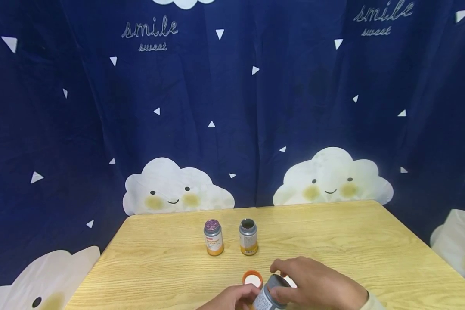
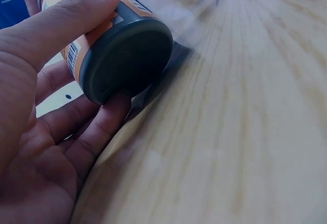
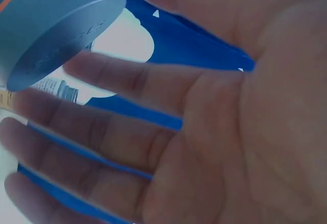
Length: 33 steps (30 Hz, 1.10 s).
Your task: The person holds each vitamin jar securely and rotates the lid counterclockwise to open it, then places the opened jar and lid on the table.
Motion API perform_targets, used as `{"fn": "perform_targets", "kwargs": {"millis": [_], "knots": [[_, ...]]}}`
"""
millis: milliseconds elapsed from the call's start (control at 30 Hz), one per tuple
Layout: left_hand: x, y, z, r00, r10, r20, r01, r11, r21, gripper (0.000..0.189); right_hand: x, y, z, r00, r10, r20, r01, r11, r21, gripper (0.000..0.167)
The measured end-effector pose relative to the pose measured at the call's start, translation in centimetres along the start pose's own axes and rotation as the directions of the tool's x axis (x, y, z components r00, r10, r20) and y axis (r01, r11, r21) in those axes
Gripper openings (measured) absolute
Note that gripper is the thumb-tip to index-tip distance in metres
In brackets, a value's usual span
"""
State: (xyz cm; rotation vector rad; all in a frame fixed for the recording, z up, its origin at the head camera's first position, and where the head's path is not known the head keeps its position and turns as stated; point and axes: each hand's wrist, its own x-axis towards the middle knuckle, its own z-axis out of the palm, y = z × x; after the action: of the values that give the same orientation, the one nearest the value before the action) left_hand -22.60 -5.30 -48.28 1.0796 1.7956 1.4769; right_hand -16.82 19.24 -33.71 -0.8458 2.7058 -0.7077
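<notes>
My left hand (image 1: 232,298) grips a small bottle (image 1: 264,301) with a grey end and an orange and white label. In the left wrist view its thumb lies along the label and fingertips touch the dark round base (image 2: 127,58). The bottle is tilted, its grey cap (image 1: 277,282) toward my right hand (image 1: 319,284). Thumb and index finger of that hand stand around the cap in the head view. In the right wrist view its fingers (image 3: 97,127) are spread and nearly straight, the nearest tip at the edge of the cap's embossed top (image 3: 66,40).
An orange-rimmed lid (image 1: 252,279) with a white inside lies behind the held bottle. Part of a white piece (image 1: 290,282) shows beside the right hand. Farther back stand two lidless bottles, one with a purplish top (image 1: 213,241), one with a dark open mouth (image 1: 248,241). The wooden table (image 1: 325,232) ends at a blue curtain (image 1: 255,107).
</notes>
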Motion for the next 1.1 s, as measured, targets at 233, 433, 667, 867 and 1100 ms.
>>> {"fn": "perform_targets", "kwargs": {"millis": [233,433,667,867,1100], "knots": [[0.01,0.07,0.00,1.000,-0.021,0.020,0.021,1.000,-0.019,0.041,0.25,0.12,0.60,0.998,0.024,-0.065,-0.028,0.997,-0.066,0.034],[0.06,-0.05,-0.01,1.000,-0.012,0.026,0.012,1.000,-0.015,0.041,0.37,-0.08,0.87,0.995,0.054,-0.083,-0.062,0.993,-0.102,0.039],[0.00,-0.06,-0.02,0.999,-0.026,0.030,0.027,0.999,-0.029,0.042,0.68,-0.25,0.79,0.997,0.072,-0.014,-0.072,0.997,-0.020,0.029],[-0.02,0.06,0.01,0.999,-0.029,0.029,0.030,0.999,-0.032,0.040,0.52,-0.38,0.62,0.999,0.054,0.009,-0.054,0.999,-0.001,0.020],[0.01,0.06,0.03,0.999,-0.021,0.029,0.022,1.000,-0.021,0.040,0.39,-0.40,0.44,0.999,0.040,0.021,-0.040,0.999,0.005,0.018]]}}
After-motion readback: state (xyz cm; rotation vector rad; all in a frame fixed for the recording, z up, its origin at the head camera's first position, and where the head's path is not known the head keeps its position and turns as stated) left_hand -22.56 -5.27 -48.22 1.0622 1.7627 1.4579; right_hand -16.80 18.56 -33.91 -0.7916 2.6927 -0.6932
